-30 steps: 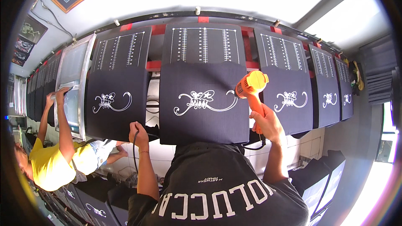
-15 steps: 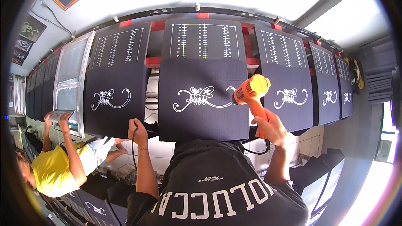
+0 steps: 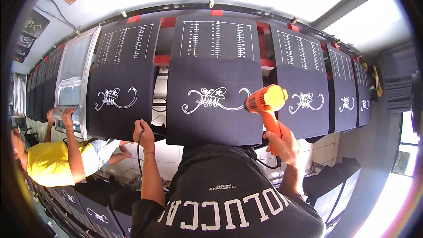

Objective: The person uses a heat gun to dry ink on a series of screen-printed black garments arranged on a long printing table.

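My right hand (image 3: 284, 144) grips the handle of an orange heat gun (image 3: 267, 101). Its dark nozzle points left, over the right end of the white print on a black shirt (image 3: 211, 125). That shirt is stretched over the middle board (image 3: 205, 42), whose bare upper part carries white ruler marks. Below the gap left of this board, my left hand (image 3: 144, 133) is closed round a black cord (image 3: 139, 153) that hangs down past the wrist. Another stretch of cord runs from the gun's handle below the board.
More boards with printed black shirts, such as the left one (image 3: 119, 121) and right one (image 3: 304, 117), line the red-framed rack (image 3: 164, 58). At left, a person in a yellow top (image 3: 53, 163) holds a flat tool against a screen frame (image 3: 79, 75). Further boards (image 3: 339, 180) stand behind me.
The heat gun has shifted slightly, its body turned more level. My left hand stays on the cord. The person at left has moved a little lower and further left in view.
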The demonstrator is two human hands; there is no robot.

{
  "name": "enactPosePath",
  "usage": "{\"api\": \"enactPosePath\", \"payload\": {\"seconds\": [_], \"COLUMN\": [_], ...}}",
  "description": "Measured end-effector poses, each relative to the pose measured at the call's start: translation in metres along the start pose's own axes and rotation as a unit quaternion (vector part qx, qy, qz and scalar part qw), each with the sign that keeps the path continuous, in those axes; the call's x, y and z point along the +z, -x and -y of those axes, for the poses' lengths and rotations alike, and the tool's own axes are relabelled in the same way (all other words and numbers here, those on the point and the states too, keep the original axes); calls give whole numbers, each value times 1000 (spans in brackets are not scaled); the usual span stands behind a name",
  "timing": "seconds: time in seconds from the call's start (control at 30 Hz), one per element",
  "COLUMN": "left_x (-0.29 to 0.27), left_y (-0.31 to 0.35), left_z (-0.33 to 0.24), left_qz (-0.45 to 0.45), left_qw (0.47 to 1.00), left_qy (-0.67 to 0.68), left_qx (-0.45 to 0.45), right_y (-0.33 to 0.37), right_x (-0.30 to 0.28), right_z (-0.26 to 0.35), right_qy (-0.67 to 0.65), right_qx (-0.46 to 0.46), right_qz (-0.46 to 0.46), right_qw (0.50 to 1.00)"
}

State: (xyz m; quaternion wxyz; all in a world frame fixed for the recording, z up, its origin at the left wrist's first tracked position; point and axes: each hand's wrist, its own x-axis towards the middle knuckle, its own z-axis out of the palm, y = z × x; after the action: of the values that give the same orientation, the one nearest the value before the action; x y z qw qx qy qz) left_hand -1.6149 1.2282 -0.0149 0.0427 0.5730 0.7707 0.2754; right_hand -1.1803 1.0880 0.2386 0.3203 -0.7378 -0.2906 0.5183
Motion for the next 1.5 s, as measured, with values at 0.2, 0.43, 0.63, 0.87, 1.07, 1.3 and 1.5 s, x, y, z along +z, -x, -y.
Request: {"api": "enactPosePath", "payload": {"seconds": [0.2,0.43,0.63,0.87,1.07,1.3,1.5], "left_x": [-3,-5,-6,-3,-4,-2,-2], "left_y": [0,-1,-1,-1,-1,-2,-1], "left_z": [-6,-7,-7,-4,-5,-4,-7], "left_qz": [3,9,9,6,1,2,2], "left_qw": [1000,999,1000,1000,1000,1000,1000], "left_qy": [1,12,11,8,12,9,12], "left_qx": [-9,-30,-22,-13,-10,-11,-17], "right_y": [-3,-7,-9,-12,-18,-23,-14], "right_x": [0,3,2,6,-4,10,6], "right_z": [-4,-10,-9,-9,-14,-14,-14], "right_qy": [-38,-33,4,-15,7,-14,-57], "right_qx": [11,10,30,0,19,-14,-19], "right_qz": [11,40,74,-6,5,-62,61], "right_qw": [999,999,997,1000,1000,998,996]}}
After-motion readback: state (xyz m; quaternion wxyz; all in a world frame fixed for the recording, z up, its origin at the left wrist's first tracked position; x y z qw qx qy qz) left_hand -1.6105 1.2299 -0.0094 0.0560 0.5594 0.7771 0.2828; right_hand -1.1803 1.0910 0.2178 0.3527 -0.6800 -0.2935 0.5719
